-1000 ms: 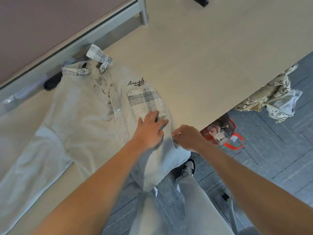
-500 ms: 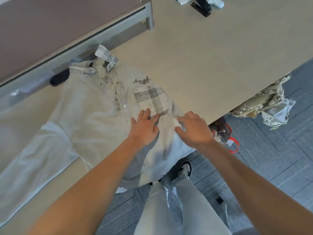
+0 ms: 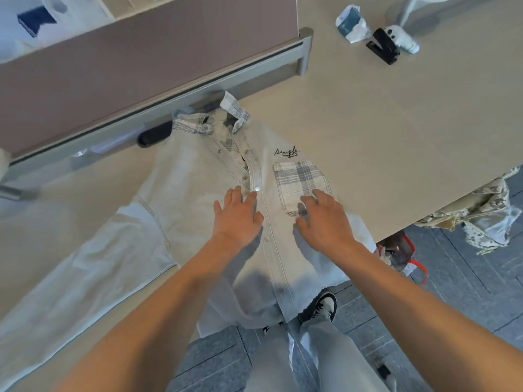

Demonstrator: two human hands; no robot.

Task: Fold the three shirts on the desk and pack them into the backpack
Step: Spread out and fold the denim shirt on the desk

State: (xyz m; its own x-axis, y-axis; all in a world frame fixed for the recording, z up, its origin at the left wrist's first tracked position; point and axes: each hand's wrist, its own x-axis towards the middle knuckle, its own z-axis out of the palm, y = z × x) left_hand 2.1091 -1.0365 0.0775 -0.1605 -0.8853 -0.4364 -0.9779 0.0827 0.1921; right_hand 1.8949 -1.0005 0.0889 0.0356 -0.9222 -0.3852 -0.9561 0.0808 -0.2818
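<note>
Two hands are down flat on one pale washed-denim button-up shirt (image 3: pixel 198 199), and nothing is gripped. The left hand (image 3: pixel 236 219) lies palm-down with fingers straight and slightly spread, just left of the button placket (image 3: pixel 261 202); the right hand (image 3: pixel 322 219) mirrors it on the other side, fingertips reaching onto the lower edge of the grey plaid chest pocket (image 3: pixel 302 185). Both are spread, not clamped, pressing the cloth against the beige desk top (image 3: pixel 396 131).

My read: that's a smoothing pose, flattening the front panel so it lies even for a fold. Both forearms run in from the near edge, wrists low, palms parallel with the placket between them.

Away from the palms, the plaid collar (image 3: pixel 226 114) points at the grey partition rail (image 3: pixel 169 97). Out past the left hand, one long sleeve (image 3: pixel 85 267) trails off sideways, unfolded. Behind the wrists, the hem (image 3: pixel 271 306) droops over the desk edge toward the person's legs.

Far beyond the right hand's fingertips sit a crumpled white-and-blue packet (image 3: pixel 351 24) and a small black device (image 3: pixel 382 49). Off to the right hand's outer side, below the desk edge, hangs a camouflage-patterned fabric thing (image 3: pixel 475 219); whether it's the backpack I can't tell. Folding looks barely started on this one.
</note>
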